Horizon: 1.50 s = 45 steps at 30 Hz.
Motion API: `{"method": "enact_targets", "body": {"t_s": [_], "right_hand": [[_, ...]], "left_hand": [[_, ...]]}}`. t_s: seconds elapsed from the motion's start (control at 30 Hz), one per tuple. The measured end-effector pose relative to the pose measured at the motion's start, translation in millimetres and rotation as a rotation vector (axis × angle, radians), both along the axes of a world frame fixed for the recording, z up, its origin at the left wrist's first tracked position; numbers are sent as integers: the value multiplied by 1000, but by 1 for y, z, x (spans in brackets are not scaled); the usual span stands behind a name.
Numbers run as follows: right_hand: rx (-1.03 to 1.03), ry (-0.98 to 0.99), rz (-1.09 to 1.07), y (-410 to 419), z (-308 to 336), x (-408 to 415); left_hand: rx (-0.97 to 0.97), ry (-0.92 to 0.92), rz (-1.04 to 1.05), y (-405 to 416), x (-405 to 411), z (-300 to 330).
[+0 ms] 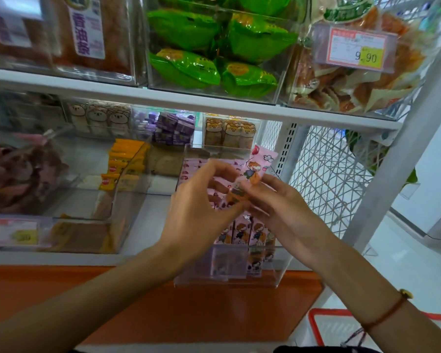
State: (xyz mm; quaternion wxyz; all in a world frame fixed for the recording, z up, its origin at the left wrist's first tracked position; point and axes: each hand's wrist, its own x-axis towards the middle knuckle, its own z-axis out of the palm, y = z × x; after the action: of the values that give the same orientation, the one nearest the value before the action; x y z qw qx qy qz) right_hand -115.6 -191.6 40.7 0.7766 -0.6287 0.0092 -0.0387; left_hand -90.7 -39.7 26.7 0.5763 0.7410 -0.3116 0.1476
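On the far left of the lower shelf (148,225) stands a clear bin of reddish-brown snacks (18,174), with a blurred price tag (13,234) on the bin in front of it. To its right, another clear bin holds a stack of yellow packets (122,164). Above them, on the upper shelf, lie green packets (214,47) in a clear case.

The left hand (201,207) reaches over a clear box (273,271) at the front edge of the lower shelf, fingers curled and thumb closed against the lower end of a pink packet (257,166). That packet stands nearly upright, tilted a little to the right, above the box, held between both hands. In the box below, more pink packets (239,233) stand on end in a row.

The right hand (283,207) pinches the same packet's lower end between thumb and fingers, touching the left hand's thumb. A thin bracelet (387,312) circles the right wrist. Up to the right hangs a price tag reading 9.90 (354,49). A white wire mesh panel (329,174) closes the shelf's right side, and a red basket (316,324) sits on the floor below.
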Motion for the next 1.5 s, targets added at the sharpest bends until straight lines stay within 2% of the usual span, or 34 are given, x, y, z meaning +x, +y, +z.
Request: {"method": "enact_targets", "body": {"t_s": [0.07,0.13,0.2,0.27,0.37,0.47,0.63,0.77,0.93,1.07,1.2,1.27,1.33,1.5], "right_hand": [[-18,-31,19,-6,3,0],[-131,-66,-10,-11,5,-2],[-323,-101,-111,-12,4,-3],[-415,-135,-233,-10,2,-4],[-420,-153,-375,-5,0,-6],[-425,-177,-365,-5,1,-7],[-312,-145,-237,-13,3,-6],[-354,-188,-212,-20,3,-7],[-396,-355,-124,-21,4,-10],[-428,-473,-57,-25,6,-13],[-435,-520,-37,-25,7,-15],[-440,-503,-41,-25,8,-16],[-455,-467,-56,-25,10,-16],[-517,-300,-105,-20,7,-14]], "left_hand": [[-6,36,-12,1,4,1],[11,50,-43,-1,6,1],[39,51,-81,-3,8,-1],[92,46,-98,-5,10,-3],[162,3,-71,-6,12,-6],[150,-24,-16,-8,12,-5],[34,182,-201,-10,11,1],[-30,277,-337,-10,13,-3],[-32,142,-298,-4,17,-1],[23,-98,-193,5,21,5],[35,-153,-188,7,19,8],[34,-110,-208,7,17,8],[7,11,-239,6,15,10],[-192,519,-319,-2,10,10]]}}
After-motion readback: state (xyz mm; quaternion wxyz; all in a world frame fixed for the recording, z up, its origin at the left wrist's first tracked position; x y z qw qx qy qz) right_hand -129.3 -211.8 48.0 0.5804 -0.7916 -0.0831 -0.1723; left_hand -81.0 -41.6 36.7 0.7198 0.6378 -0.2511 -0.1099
